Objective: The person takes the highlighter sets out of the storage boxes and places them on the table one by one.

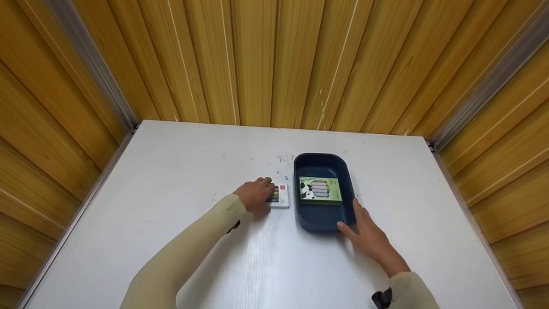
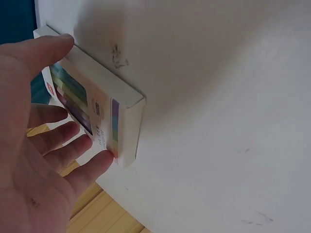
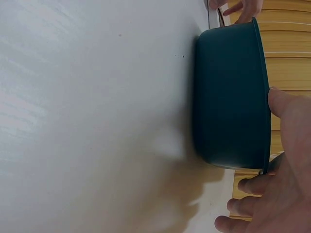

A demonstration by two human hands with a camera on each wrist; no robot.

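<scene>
A small white box of coloured sticks (image 1: 282, 195) lies on the white table, just left of a dark blue tray (image 1: 297, 206). My left hand (image 1: 257, 194) covers the box's left part. In the left wrist view the thumb touches the far edge of the white box (image 2: 125, 121) and the fingertips (image 2: 103, 161) touch its near edge, so my left hand (image 2: 82, 102) pinches it across. A green box with a panda picture (image 1: 321, 189) lies inside the tray. My right hand (image 1: 359, 221) rests against the tray's near right corner, thumb at the rim of the tray (image 3: 228, 92), fingers (image 3: 243, 206) straight.
The white table (image 1: 180, 171) is walled in by wooden slat panels (image 1: 274, 60) at the back and both sides. Bare tabletop stretches left of the white box, right of the tray and toward the front edge.
</scene>
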